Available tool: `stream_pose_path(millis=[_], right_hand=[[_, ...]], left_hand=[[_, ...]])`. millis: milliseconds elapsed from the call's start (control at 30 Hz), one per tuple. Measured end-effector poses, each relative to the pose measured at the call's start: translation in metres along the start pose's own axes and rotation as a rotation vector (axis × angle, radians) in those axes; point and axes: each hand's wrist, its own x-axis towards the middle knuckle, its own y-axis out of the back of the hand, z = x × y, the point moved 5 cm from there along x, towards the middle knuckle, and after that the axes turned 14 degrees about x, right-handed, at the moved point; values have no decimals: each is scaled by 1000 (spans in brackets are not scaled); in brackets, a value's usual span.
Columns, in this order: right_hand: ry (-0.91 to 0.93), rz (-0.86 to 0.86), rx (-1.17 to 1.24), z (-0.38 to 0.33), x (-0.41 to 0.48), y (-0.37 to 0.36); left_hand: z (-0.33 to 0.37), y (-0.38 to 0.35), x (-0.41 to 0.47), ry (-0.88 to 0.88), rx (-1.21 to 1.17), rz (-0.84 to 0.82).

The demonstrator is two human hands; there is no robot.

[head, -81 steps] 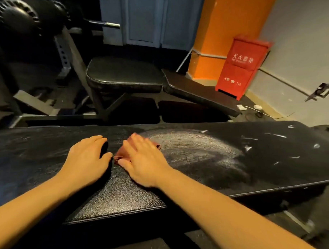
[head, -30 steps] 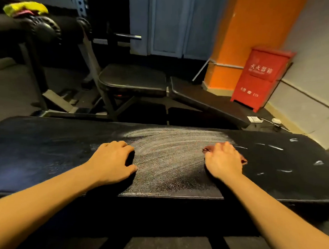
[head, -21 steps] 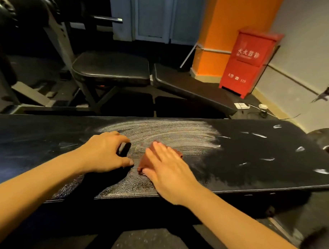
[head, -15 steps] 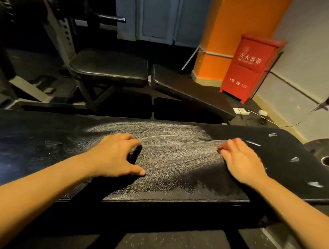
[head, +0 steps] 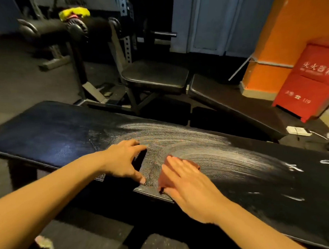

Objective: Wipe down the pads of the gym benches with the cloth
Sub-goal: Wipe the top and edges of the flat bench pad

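Dim gym, white-streaked black bench pad (head: pixel 48 135) mid-frame: your right hand (head: pixel 188 185) presses the cloth (head: pixel 164 177), likely limp and light, at lower centre, fingers (head: pixel 177 164) straight; left hand (head: pixel 122 161) spread, empty; pin it under the palm.

Black bench pad (head: pixel 48 139) bears red cloth (head: pixel 164 177), white smears (head: pixel 198 141).

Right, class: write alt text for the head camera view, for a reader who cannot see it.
A person's right hand presses a flat reddish-brown cloth onto a long black padded gym bench smeared with white streaks; the left hand rests on the pad beside it. Behind stand another black bench and a red box.
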Motion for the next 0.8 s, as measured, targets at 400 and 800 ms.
stream_pose_path(millis=[400,800], right_hand=[[-490,210,14,62,-10,34],[-543,210,18,127,15,55]], left_hand=[[19,-10,-31,135,148,66],[-48,-6,-51,92,62,284]])
